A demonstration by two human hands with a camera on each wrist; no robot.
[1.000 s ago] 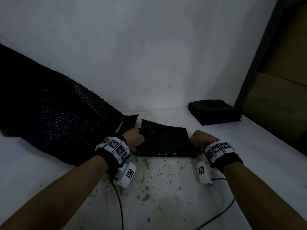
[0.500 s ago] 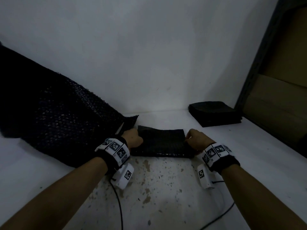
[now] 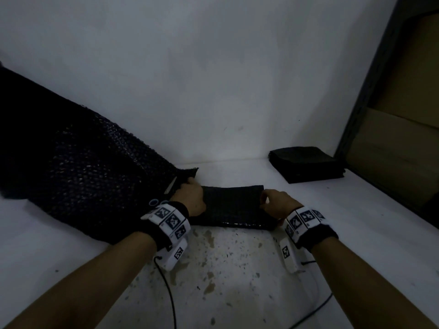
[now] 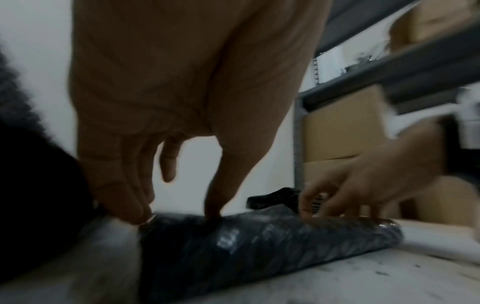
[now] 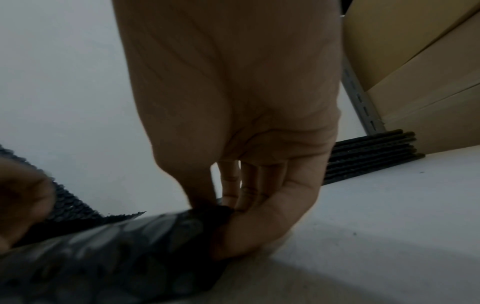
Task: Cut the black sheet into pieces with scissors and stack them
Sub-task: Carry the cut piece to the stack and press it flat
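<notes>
A cut piece of black bubble sheet lies folded on the white table between my hands. My left hand holds its left edge; in the left wrist view the thumb presses on top of the piece while the fingers curl at its end. My right hand pinches the piece's right edge between thumb and fingers. The large black sheet spreads to the left. Scissors lie on it beside my left hand. A stack of cut pieces sits at the back right.
A metal shelf with cardboard boxes stands along the right side. The white wall closes the back. Cables run from my wrists across the stained tabletop near me.
The piece's raised far flap has come down, and the piece now lies flatter and narrower. Both hands moved slightly away from me along its ends.
</notes>
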